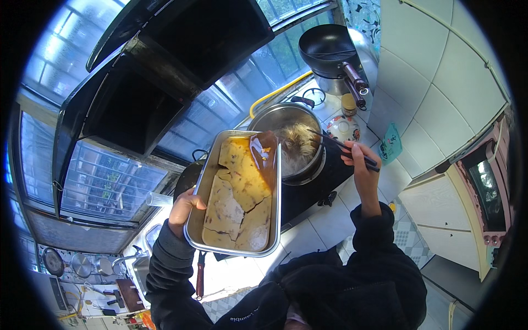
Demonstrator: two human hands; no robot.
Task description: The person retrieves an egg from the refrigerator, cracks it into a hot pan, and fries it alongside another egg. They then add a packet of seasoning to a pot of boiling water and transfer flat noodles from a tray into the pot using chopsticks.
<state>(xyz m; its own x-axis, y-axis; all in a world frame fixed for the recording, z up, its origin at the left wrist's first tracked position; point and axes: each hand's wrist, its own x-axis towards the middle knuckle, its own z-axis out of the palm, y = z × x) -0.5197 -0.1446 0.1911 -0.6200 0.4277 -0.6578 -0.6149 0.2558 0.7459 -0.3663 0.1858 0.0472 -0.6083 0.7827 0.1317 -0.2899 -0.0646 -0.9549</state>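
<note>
My left hand (185,208) grips the left rim of a rectangular metal tray (277,214), tilted toward the pot. In it lies a cracked yellowish solidified block (237,198), with brown liquid at the upper right corner. My right hand (362,163) holds dark chopsticks (340,144), whose tips reach noodle-like pale strands (300,140) in a steaming steel pot (268,113). The pot stands on a black stove (303,202), just beyond the tray's upper right side. Part of the pot is hidden behind the tray.
Black pans with wooden handles (330,45) are stacked at the back right. Near the pot are a small lidded jar (348,103) and a floral bowl (343,128). A dark pan (187,177) and a ribbed clear cup (159,199) stand left. A range hood (206,37) hangs above.
</note>
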